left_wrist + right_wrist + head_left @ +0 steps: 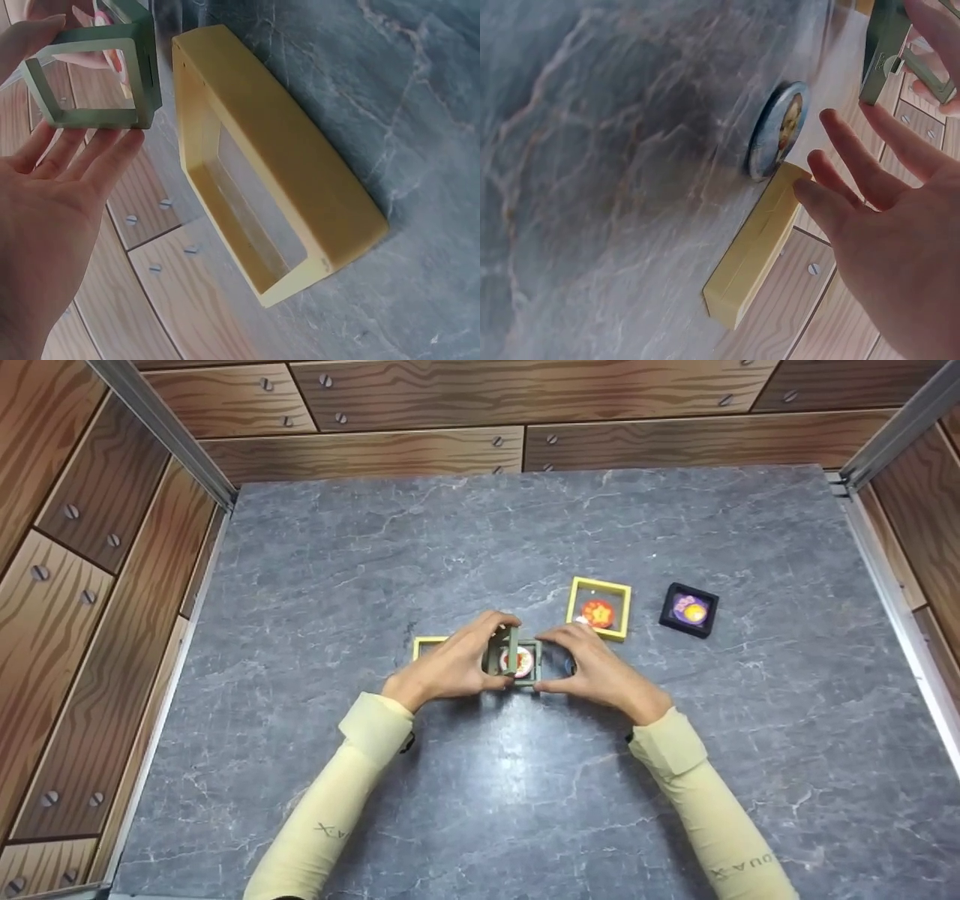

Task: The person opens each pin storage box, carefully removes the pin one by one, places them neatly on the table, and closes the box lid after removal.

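Observation:
A small green square frame case (97,118) stands half unfolded, hinged open like a box. My left hand (457,660) grips its raised half between thumb and fingers. My right hand (600,664) holds the lower half (529,684) at its right side, the thumb on the near edge and a fingertip on the far edge. Inside lies a round badge (517,661), white-rimmed with red. A round blue-rimmed badge (780,131) with a picture lies on the table under my right hand, apart from the fingers.
One yellow square frame (277,150) lies beside my left hand. Beyond my right hand lies another yellow frame (628,611) around a red-orange badge (598,614). A black frame (667,611) with a purple badge is farther right. Wood-patterned walls (420,394) border the grey marbled table (375,547).

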### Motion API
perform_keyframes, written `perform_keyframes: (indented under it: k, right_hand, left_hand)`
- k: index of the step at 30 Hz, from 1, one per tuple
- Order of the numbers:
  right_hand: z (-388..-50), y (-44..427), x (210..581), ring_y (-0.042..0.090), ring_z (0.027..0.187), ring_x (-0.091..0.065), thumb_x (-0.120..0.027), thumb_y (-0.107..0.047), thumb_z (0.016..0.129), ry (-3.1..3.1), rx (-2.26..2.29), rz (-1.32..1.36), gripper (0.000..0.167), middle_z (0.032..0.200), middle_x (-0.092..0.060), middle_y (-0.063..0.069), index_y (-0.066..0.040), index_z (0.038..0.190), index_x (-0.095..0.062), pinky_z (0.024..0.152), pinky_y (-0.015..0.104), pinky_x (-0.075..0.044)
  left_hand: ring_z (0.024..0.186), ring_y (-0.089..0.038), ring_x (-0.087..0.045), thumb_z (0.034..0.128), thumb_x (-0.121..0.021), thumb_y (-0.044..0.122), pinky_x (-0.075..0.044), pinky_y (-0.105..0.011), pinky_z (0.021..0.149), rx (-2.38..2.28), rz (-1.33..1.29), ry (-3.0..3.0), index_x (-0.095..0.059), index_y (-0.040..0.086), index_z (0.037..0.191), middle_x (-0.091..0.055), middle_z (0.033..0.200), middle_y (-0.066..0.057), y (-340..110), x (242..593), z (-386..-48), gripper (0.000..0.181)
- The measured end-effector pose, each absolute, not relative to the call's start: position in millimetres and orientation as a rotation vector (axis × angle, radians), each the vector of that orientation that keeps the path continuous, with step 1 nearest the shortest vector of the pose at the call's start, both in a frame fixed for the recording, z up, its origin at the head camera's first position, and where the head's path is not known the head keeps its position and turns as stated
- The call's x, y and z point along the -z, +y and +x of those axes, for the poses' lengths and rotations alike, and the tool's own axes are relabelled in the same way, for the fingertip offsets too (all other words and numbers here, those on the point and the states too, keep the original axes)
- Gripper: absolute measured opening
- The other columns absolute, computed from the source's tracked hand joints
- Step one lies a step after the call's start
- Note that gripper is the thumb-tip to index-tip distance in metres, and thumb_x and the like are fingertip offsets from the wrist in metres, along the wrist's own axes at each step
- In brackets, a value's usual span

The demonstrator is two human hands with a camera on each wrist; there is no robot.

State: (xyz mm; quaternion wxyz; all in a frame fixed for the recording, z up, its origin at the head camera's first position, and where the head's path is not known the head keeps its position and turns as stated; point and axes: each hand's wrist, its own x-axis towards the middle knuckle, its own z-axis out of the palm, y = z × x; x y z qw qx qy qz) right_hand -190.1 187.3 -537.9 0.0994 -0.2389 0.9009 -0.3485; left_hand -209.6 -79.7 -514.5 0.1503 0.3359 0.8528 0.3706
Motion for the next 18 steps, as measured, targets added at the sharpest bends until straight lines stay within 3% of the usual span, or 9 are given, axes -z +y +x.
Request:
perform_keyframes:
  k: [7,13,18]
  right_hand:
    - [-192,184,536,0.037,0.141,-0.051,-0.090,-0.036,0.082,2.669,0.958,-0.717,0.079,0.146,-0.061,0.019,-0.003,0.147,-0.059,0.127,0.057,-0.038]
    - [-195,184,536,0.037,0.141,-0.051,-0.090,-0.038,0.082,2.687,0.903,-0.722,0.079,0.147,-0.061,0.018,-0.004,0.147,-0.060,0.127,0.057,-0.039]
    - [-194,184,538,0.038,0.142,-0.050,-0.090,-0.038,0.082,2.674,0.885,-0.729,0.079,0.147,-0.060,0.019,-0.002,0.146,-0.060,0.128,0.058,-0.038]
  left_hand:
    - [0.124,-0.020,-0.057,0.0843,-0.086,0.020,-0.055,-0.039,0.112,-1.100,0.967,2.457,-0.045,0.016,0.155,-0.053,0.145,-0.006,-85,519,-207,0.082]
    - [0.129,-0.021,-0.057,0.0823,-0.087,0.018,-0.051,-0.042,0.118,-1.167,0.942,2.450,-0.047,0.012,0.149,-0.054,0.144,-0.011,-89,522,-207,0.078]
    - [0.136,-0.023,-0.057,0.0824,-0.087,0.018,-0.047,-0.037,0.123,-1.191,0.896,2.432,-0.047,0.010,0.148,-0.054,0.142,-0.007,-91,524,-206,0.077]
